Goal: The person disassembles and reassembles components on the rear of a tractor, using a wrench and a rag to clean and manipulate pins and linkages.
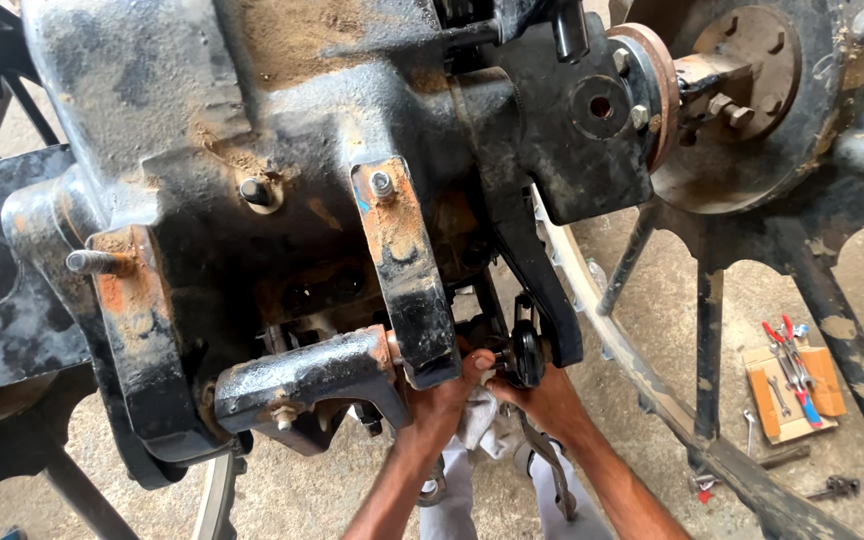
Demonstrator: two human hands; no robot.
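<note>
Close overhead, greasy black machine housing (252, 150) looms; beneath it your left hand (442, 395) and right hand (542, 390) curl fingers around a small dark part (525, 352) just above them.

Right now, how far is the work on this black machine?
Done: bolts sit in the orange-stained bracket on the black housing. In hand: the left hand and right hand press at a small black round part underneath, a white rag between them. Left: pliers and wrenches lie on cardboard, unused.
</note>
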